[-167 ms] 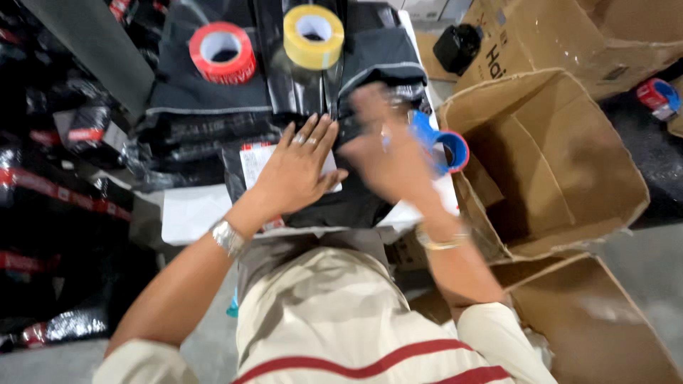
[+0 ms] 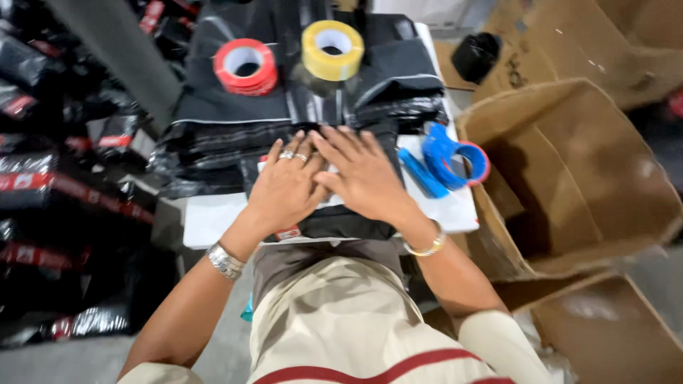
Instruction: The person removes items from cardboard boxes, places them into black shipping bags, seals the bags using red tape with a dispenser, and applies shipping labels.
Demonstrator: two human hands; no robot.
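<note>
Both hands flat on a black poly parcel at the near edge of the bench.

Left to right: heap of black bags with red strips (image 2: 43,185) beside the bench; red tape roll (image 2: 245,66) and yellow tape roll (image 2: 332,50) sit on a stack of black bags (image 2: 228,107) at the back. Left hand (image 2: 284,188), rings on, fingers straight and close together, palm down on the black parcel (image 2: 334,224), gripping nothing. Right hand (image 2: 366,174) also flat, fingers spread, touching the left hand's fingers over the parcel's white label. Blue tape dispenser (image 2: 448,160) lies on the white bench (image 2: 213,217) just right of the hands. Open cardboard box (image 2: 590,185) further right, near the bench.
</note>
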